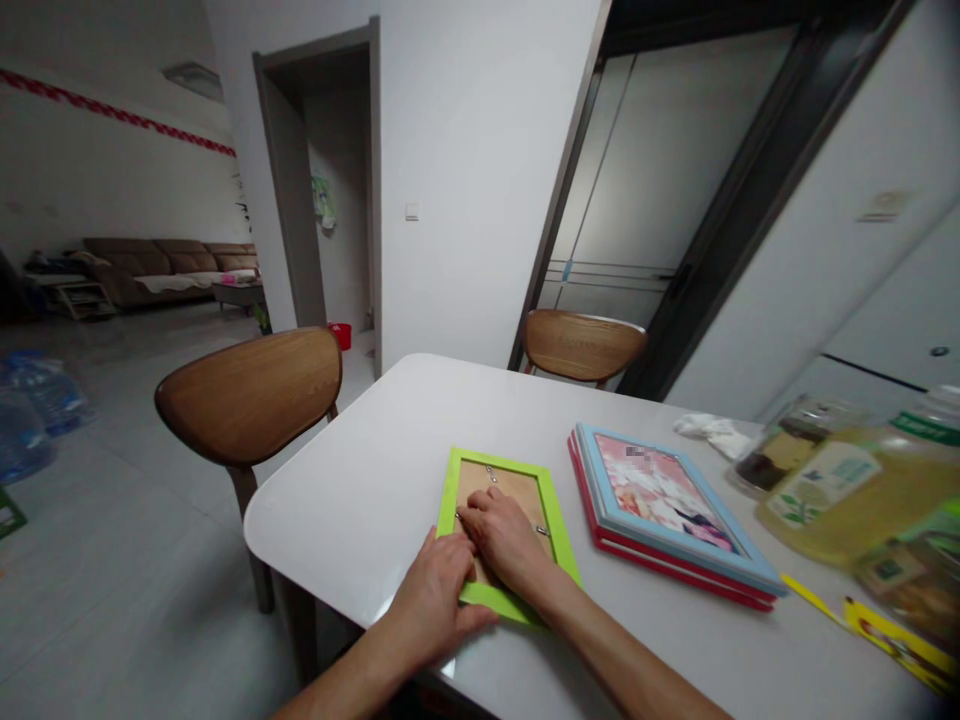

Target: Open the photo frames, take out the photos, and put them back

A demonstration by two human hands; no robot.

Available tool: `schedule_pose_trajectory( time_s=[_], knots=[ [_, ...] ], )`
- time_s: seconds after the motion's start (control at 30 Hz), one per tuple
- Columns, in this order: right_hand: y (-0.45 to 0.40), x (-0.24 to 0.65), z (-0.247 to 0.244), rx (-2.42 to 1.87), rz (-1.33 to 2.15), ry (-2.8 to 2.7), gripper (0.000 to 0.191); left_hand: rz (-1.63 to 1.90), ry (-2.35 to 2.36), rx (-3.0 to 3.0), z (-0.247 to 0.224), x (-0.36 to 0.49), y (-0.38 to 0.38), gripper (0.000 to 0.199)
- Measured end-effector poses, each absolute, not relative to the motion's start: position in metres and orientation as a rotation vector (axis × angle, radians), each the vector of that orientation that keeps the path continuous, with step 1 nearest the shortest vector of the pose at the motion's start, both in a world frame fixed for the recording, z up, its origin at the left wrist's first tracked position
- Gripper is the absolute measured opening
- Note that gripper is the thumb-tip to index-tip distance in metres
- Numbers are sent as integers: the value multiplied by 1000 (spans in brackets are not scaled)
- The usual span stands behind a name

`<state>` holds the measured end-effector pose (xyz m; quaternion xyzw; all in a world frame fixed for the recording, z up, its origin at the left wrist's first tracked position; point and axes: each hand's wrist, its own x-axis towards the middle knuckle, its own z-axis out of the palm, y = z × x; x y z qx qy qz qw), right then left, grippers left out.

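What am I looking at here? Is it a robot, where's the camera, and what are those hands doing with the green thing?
No robot here! These are a person's own bare hands. There is one picture, from a camera worn on their head, looking forward and down.

On the white table lies a green picture frame, with its back facing up, so you see a brown board and little metal clips. The left hand rests on the frame's edge, and the right hand has its fingers on the back. Neither seems to lift it.

Beside it is a pile: a blue frame with a picture on top, and red underneath. Further right stands a big bottle of yellow liquid.
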<state>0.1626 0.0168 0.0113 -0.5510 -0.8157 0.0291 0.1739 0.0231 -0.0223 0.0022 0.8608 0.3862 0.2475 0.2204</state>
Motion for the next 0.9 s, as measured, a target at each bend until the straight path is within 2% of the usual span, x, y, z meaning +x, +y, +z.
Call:
schedule_pose_trajectory(
  time_s=[0.2,0.4,0.53,0.67,0.8,0.9],
  knots=[
    [4,173,16,-1564,60,-2202,24,703,1074,2413,2,21,-23,26],
    [-34,221,2,-1766,96,-1728,34,601,1114,2559,9,36,-32,45],
    [-53,236,0,-1753,468,-1331,44,587,1054,2569,12,45,-33,37],
    [-59,225,15,-1389,1010,-743,56,817,994,2405,22,44,-35,24],
    [-56,192,23,-1133,1260,-756,53,1164,908,1940,37,47,-46,10],
    [-52,164,23,-1143,1315,-811,58,1303,832,1605,43,50,-55,12]
  ],
)
